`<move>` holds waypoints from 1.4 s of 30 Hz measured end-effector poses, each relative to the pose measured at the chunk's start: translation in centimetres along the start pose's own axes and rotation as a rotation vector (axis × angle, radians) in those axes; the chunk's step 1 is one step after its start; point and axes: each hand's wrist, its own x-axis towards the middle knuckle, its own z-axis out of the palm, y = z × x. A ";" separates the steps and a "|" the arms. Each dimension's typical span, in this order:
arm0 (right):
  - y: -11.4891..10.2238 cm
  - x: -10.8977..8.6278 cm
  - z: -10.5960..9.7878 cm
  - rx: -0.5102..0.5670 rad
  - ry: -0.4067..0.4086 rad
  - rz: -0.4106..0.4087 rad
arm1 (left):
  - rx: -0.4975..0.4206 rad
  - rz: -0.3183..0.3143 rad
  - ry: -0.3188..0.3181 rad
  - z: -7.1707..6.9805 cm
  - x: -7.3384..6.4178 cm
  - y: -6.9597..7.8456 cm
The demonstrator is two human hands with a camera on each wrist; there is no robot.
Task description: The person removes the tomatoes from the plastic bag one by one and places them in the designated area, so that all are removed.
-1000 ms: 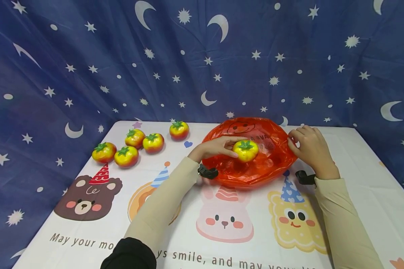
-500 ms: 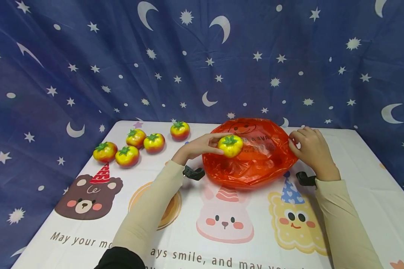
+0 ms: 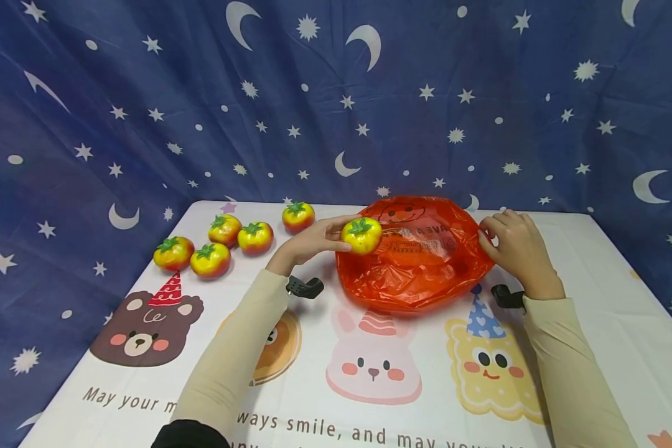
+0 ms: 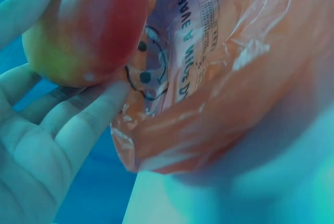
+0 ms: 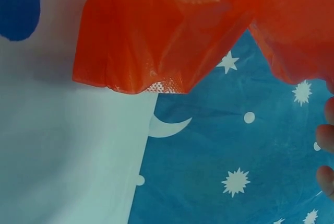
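A glossy yellow and red tomato [image 3: 361, 236] with a green leafy top is in my left hand [image 3: 312, 241], gripped between thumb and fingers. It overlaps the left rim of a red plastic bag [image 3: 420, 267] in the head view. Up close in the left wrist view, the tomato [image 4: 88, 31] shows its red underside, beside the bag's printed smiley and lettering. The bag lies spread with its mouth wide. My right hand [image 3: 518, 249] pinches its right rim; in the right wrist view only some fingertips [image 5: 326, 138] show beside the hanging red plastic [image 5: 156, 36].
Several similar tomatoes [image 3: 210, 261] stand in a loose group at the back left of the white table cover [image 3: 610, 280]; one tomato [image 3: 298, 217] sits close behind my left hand. A dark blue curtain [image 3: 291, 93] rises behind the table's back edge.
My left hand has moved left with the tomato, from over the middle of the bag to its left rim. The right hand has kept its pinch on the bag.
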 end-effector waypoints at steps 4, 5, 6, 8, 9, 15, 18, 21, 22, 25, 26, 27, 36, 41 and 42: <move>0.0 0.0 0.0 0.002 -0.005 0.006 | -0.014 -0.007 0.031 -0.5 -0.4 -0.2; 0.0 0.0 0.0 0.003 -0.005 0.007 | -0.023 -0.008 0.033 -0.6 -0.5 -0.2; 0.0 0.0 0.0 0.004 -0.005 0.008 | -0.031 -0.009 0.037 -0.7 -0.6 -0.3; 0.0 0.0 0.0 0.004 -0.005 0.007 | -0.034 -0.010 0.047 -0.9 -0.9 -0.3; -0.1 0.0 0.0 0.005 -0.005 0.006 | -0.031 -0.009 0.053 -1.0 -1.1 -0.4; -0.1 0.1 0.0 0.003 -0.004 0.001 | -0.001 -0.023 0.093 -1.6 -2.2 -0.8; -0.2 0.1 0.0 0.000 -0.007 0.001 | -0.010 -0.032 0.096 -1.9 -2.6 -1.0; -0.2 0.1 0.0 0.001 -0.012 0.005 | -0.026 -0.026 0.091 -2.2 -2.9 -1.3; -0.2 0.1 0.0 0.001 -0.013 0.005 | -0.030 -0.022 0.091 -2.3 -3.0 -1.4; -0.1 0.1 0.0 0.006 -0.015 0.004 | -0.048 -0.007 0.090 -2.5 -3.3 -1.8; -0.1 0.1 0.0 0.007 -0.016 0.003 | -0.051 -0.004 0.090 -2.6 -3.4 -1.9; -0.1 0.1 0.0 0.008 -0.016 0.003 | -0.052 -0.003 0.092 -2.7 -3.5 -1.9; 0.0 0.1 0.0 0.012 -0.012 -0.001 | -0.030 -0.040 0.134 -3.1 -4.7 -2.1; 0.0 0.1 0.0 0.012 -0.007 -0.011 | -0.012 -0.042 0.145 -3.4 -5.2 -2.4; 0.0 0.1 0.0 0.012 -0.007 -0.013 | -0.009 -0.045 0.148 -3.5 -5.3 -2.5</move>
